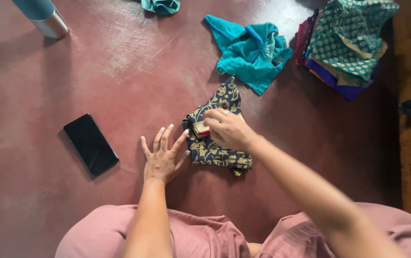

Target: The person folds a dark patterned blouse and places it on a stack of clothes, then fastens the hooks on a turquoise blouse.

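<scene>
— Two hands, what grip?
— The right hand (pixel 228 128) pinches a folded edge of the navy patterned cloth (pixel 215 143) on the red floor (pixel 119 71); the left hand (pixel 163 155) rests flat and spread beside it, apparently for bracing.

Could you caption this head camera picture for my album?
Seated on a red floor, left hand flat, right hand pressing a navy-and-gold patterned garment.
</scene>
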